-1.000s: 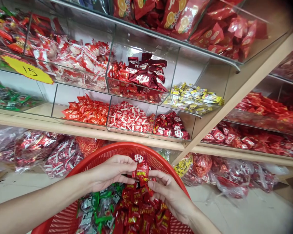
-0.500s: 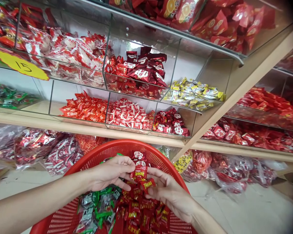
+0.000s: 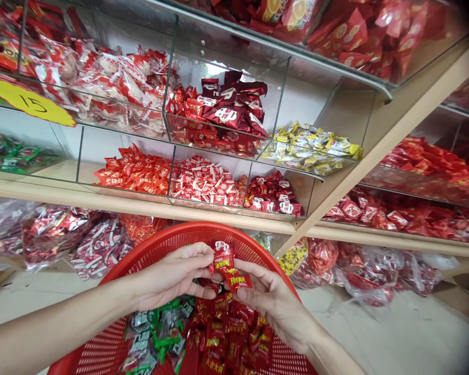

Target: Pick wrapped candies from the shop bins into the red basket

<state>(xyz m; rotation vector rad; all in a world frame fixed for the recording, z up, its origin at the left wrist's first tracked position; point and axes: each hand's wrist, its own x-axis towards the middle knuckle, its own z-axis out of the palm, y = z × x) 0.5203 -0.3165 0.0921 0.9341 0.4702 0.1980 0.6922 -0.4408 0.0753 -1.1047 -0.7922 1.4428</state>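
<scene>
Over the red plastic basket, my left hand pinches a red wrapped candy with yellow lettering between thumb and forefinger. My right hand grips a second candy of the same kind, just below and to the right of the first. The two candies touch or overlap; whether they are joined I cannot tell. Beneath my hands the basket holds more red candies on the right and green-and-clear wrapped candies on the left. A dark red packet with white print shows behind the first candy.
Ahead stands a wooden shelf with clear bins of wrapped candies, including orange-red ones, red-and-white ones and yellow ones. A yellow tag reads 15. Plastic bags of candy lie under the shelf on the tiled floor.
Both hands keep hold of their candies, which have risen slightly. The candy in my right hand has turned flatter, so its lettering faces me more. The view has shifted slightly.
</scene>
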